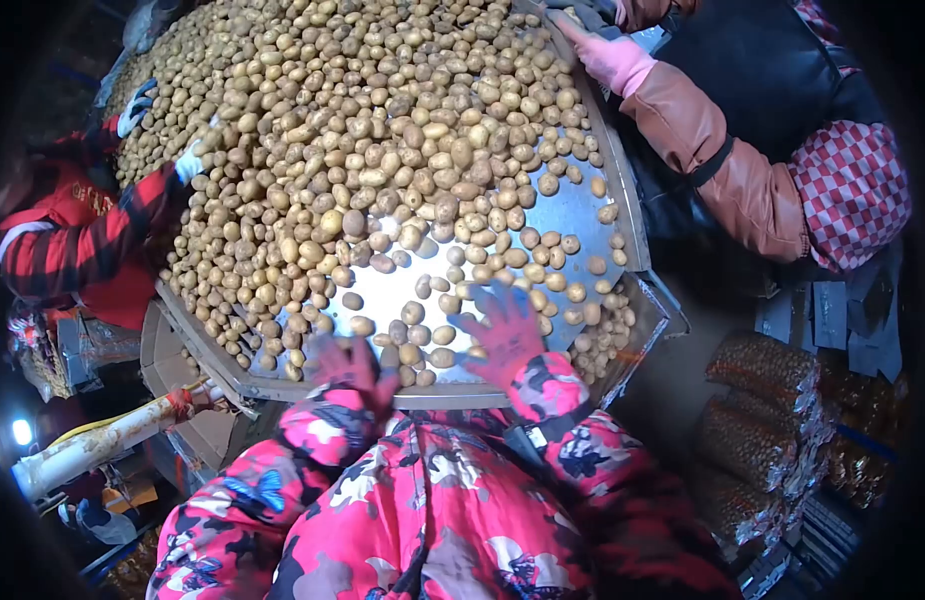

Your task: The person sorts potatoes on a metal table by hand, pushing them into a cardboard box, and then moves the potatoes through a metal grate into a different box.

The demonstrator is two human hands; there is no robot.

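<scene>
Many potatoes [382, 130] lie heaped over a metal table [382, 285], thinning toward its near edge. At that near edge, my left hand [350, 368], in a pink glove with dark fingertips, is spread low beside a few loose potatoes. My right hand [499, 335], in a matching glove, has its fingers stretched out over the metal and touches or nearly touches potatoes at its fingertips. Between the two hands sits a small group of potatoes [410, 352].
A co-worker in red and black [77, 240] reaches into the heap at the left. Another person's brown sleeve [722, 160] and pink glove are at the right rim. Net sacks of potatoes [752, 430] stand lower right; a white pipe [102, 450] lies lower left.
</scene>
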